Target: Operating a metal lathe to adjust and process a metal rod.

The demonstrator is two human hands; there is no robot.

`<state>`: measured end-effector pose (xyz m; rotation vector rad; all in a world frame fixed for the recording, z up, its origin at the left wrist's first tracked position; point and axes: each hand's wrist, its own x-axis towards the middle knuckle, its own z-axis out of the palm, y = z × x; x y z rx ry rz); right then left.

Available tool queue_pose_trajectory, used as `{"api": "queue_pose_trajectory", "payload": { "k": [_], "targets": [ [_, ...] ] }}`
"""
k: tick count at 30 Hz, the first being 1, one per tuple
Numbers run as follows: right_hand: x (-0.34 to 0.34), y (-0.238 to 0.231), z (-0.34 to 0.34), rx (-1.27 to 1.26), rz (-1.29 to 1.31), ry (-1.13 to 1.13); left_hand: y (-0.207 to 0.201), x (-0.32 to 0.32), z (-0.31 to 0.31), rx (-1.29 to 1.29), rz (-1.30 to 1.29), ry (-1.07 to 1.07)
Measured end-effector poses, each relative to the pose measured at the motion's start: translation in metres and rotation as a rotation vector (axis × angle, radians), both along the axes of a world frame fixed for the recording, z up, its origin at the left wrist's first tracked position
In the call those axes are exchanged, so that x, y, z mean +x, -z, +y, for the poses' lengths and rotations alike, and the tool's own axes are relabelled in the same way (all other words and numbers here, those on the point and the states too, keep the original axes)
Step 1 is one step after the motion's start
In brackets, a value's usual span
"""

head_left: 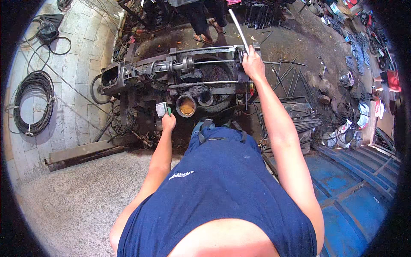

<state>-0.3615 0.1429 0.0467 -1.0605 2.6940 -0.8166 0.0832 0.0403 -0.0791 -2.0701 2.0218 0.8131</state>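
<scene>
My left hand (168, 123) is closed round the green handle of a small flat tool with a pale square head (161, 109); it looks like a brush, but its exact kind is unclear. Just right of it stands a round can (186, 106) with orange-brown stuff inside. A second, dark can (205, 98) sits beside that one. Farther out, my right hand (253, 65) grips the lower end of a long pale metal rod (238, 28), which slants up and to the left. That hand is over the right end of a dark, greasy machine (182, 65) with long horizontal bars.
A person (203, 25) in sandals stands beyond the machine. Loose rods (291, 79) lie on the floor to the right, near a rod stack (302, 124). Coiled black cable (34, 103) lies on the left tiles. Blue metal panels (346, 188) lie at lower right.
</scene>
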Motion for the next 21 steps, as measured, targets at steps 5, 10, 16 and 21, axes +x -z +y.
{"api": "queue_pose_trajectory", "payload": {
  "k": [5,10,16,21],
  "targets": [
    [0.000,0.004,0.000,-0.028,0.020,0.008,-0.001,-0.001,0.000,-0.010,-0.007,0.012],
    [-0.004,-0.001,0.002,0.005,0.002,0.013,-0.004,-0.004,0.002,-0.005,-0.021,0.005],
    [-0.011,-0.005,0.011,-0.015,0.052,0.035,0.004,-0.004,-0.004,0.019,-0.019,-0.029],
    [-0.005,-0.018,0.005,0.142,0.052,0.068,0.069,0.035,-0.023,0.190,0.058,-0.152]
  ]
}}
